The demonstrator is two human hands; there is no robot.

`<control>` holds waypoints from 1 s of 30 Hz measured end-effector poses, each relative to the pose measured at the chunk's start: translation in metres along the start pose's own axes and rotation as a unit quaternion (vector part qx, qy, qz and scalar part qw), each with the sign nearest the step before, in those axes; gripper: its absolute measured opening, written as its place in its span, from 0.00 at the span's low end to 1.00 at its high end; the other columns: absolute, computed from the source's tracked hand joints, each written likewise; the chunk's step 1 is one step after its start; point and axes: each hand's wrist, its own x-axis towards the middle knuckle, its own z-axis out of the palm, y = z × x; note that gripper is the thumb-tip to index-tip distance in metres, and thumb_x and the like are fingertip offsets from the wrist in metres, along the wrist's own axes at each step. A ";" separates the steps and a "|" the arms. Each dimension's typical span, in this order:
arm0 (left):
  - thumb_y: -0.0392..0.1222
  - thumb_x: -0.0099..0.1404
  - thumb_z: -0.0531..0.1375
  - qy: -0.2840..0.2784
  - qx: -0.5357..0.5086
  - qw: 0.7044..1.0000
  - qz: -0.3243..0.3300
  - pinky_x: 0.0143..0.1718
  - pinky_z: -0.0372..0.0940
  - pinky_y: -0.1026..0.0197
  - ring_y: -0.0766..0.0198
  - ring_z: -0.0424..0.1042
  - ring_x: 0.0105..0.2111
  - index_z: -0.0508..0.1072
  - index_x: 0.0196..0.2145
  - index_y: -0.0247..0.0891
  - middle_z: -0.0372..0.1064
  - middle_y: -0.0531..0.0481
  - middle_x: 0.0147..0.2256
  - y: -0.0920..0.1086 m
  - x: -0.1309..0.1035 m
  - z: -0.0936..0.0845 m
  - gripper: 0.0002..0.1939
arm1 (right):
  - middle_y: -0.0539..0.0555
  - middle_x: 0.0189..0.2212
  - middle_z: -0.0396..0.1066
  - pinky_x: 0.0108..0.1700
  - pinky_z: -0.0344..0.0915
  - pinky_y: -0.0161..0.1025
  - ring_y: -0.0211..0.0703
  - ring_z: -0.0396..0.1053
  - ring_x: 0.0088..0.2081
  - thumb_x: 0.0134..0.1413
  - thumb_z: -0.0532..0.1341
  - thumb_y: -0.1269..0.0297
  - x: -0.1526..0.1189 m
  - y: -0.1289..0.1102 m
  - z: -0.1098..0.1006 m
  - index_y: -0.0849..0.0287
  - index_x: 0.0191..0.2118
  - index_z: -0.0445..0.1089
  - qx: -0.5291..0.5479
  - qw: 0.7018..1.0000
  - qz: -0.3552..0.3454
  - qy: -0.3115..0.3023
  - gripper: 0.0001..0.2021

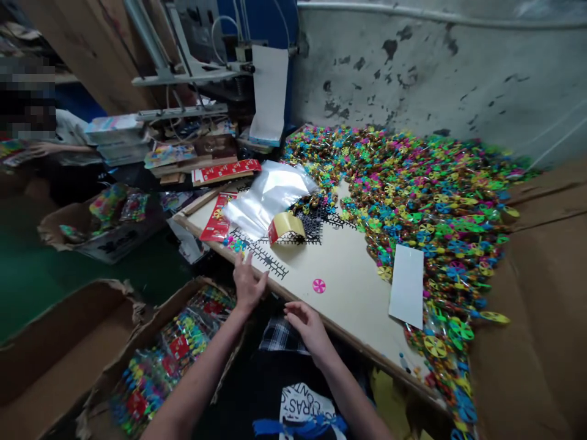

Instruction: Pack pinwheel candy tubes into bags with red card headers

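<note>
1. Coloured bits (235,244) are seen on the table (348,336), at its near edge toward the left end; a black strip (269,261) is placed beside them along the same edge.
2. The left hand (248,286) is held at the table's near edge, its fingertips close to the bits and the strip. Its fingers are loosely spread, the thumb apart; whether anything is touched cannot be told.
3. The right hand (306,322) is held just off the table's near edge, its fingers loosely bent. Whether something small is pinched cannot be told.
4. On the table's bare middle, 1 pink wheel (318,286) is seen.
5. Farther in on the table, 1 curved yellow card (290,225) is stood beside a dark heap (312,221); clear film (263,198) is spread behind it, and a red card (217,219) is set at the table's left end.
6. The table's far and right parts are covered by packets (426,183), with 1 white card (407,286) lying at their edge.
7. Left of the table, more packs (178,347) are held in a box (98,398).
8. Beyond the table's left end, a machine (183,78) is seen; farther left, another person (68,131) is partly visible.
</note>
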 end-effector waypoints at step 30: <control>0.52 0.62 0.48 -0.262 0.315 0.911 -0.048 0.54 0.53 0.36 0.38 0.54 0.61 0.63 0.58 0.32 0.55 0.29 0.60 0.030 0.203 0.049 0.31 | 0.58 0.37 0.76 0.50 0.66 0.49 0.53 0.72 0.43 0.26 0.69 0.43 0.026 -0.076 -0.185 0.58 0.33 0.73 0.016 0.957 -0.007 0.289 0.27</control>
